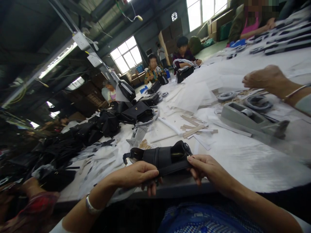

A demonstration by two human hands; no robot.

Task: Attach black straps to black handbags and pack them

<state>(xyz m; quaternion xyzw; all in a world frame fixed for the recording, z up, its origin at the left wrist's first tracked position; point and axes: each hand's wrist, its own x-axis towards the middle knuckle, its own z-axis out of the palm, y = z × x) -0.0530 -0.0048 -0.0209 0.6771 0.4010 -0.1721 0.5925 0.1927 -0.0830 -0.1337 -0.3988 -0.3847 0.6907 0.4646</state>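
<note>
A small black handbag [157, 156] lies on its side at the near edge of the table, with a black strap [173, 168] stretched along its front. My left hand [138, 174] pinches the strap's left part between thumb and fingers. At the strap's right end, beside the bag's opening, my right hand [204, 165] grips it with thumb and fingertips. The bag rests behind both hands. Some of my fingers are hidden under the strap.
A grey tape dispenser [250, 119] stands to the right, with a co-worker's hand [269, 81] above it. Cardboard strips [194, 127] lie mid-table. Black bags [136, 113] are heaped at left; another worker's red sleeve [41, 202] is near left. White sheets [255, 161] cover the right side.
</note>
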